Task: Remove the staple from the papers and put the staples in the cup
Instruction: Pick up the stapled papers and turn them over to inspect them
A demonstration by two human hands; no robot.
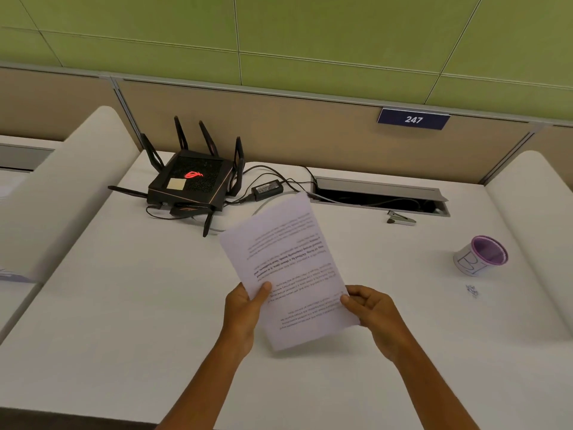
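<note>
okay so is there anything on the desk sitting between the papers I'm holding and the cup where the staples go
Nothing visible does. The papers are held by the left hand and right hand, and the desk is bare from there across to the cup. The staple remover lies farther back, off that line.

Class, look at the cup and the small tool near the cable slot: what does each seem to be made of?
Cup: likely paper; matte white wall with pen marks, purple rim and lining. Small tool by the cable slot: probably metal; grey with a dull sheen, though too small to be sure.
</note>
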